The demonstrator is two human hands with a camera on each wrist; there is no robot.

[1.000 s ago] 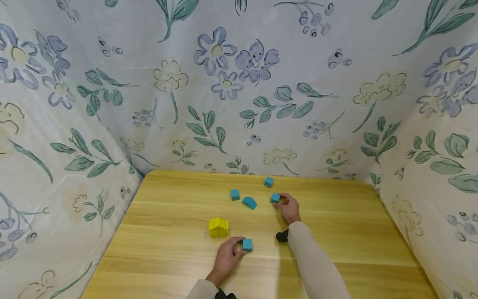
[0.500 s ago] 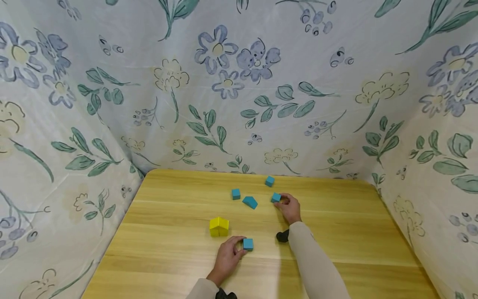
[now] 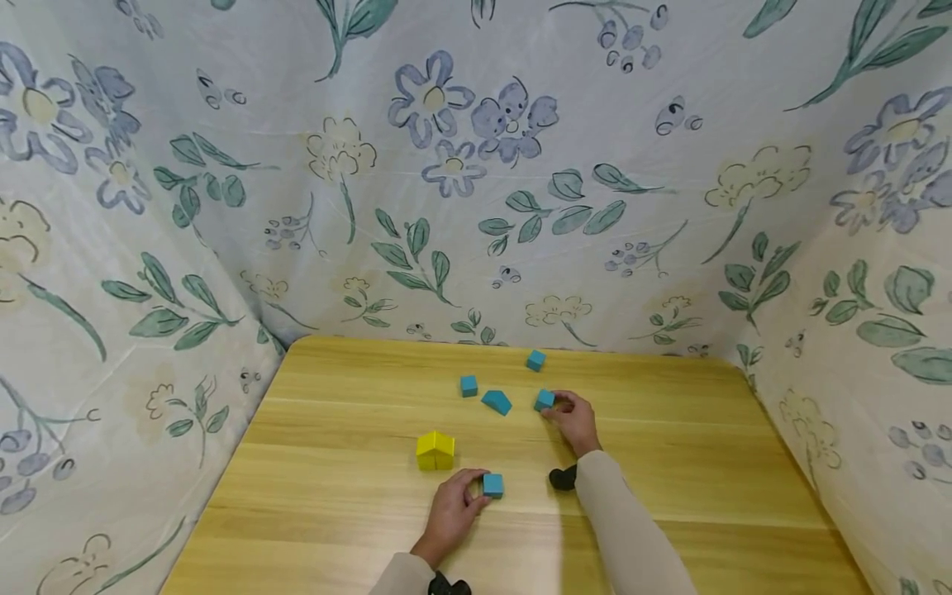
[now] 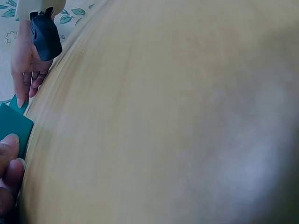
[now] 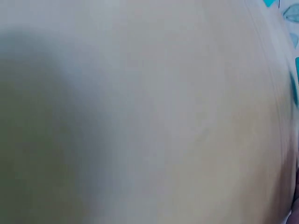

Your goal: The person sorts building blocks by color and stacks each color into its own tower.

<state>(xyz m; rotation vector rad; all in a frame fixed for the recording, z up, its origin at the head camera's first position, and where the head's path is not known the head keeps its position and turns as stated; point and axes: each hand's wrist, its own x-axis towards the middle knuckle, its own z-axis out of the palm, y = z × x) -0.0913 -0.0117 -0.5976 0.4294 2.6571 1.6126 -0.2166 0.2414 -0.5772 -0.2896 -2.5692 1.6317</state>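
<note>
Near the front of the table, my left hand (image 3: 450, 510) pinches a blue cube block (image 3: 492, 485) between thumb and fingers. The same block (image 4: 15, 128) fills the left edge of the left wrist view, fingertips on its side. Farther back and to the right, my right hand (image 3: 576, 421) holds another blue cube (image 3: 545, 400) by its right side, thumb and fingers around it. In the left wrist view, the right hand (image 4: 30, 70) reaches down to its block. Just left of that cube lies a flat, angular blue block (image 3: 497, 402).
Two more blue cubes stand toward the back, one at the rear (image 3: 535, 360) and one farther left (image 3: 468, 386). Yellow blocks forming a small house shape (image 3: 435, 451) stand left of centre. Floral cloth (image 3: 476, 248) hangs around the wooden table (image 3: 335, 512).
My right hand has drawn its cube slightly left and toward me, nearer the angular blue block. The left hand and its cube stay in place.
</note>
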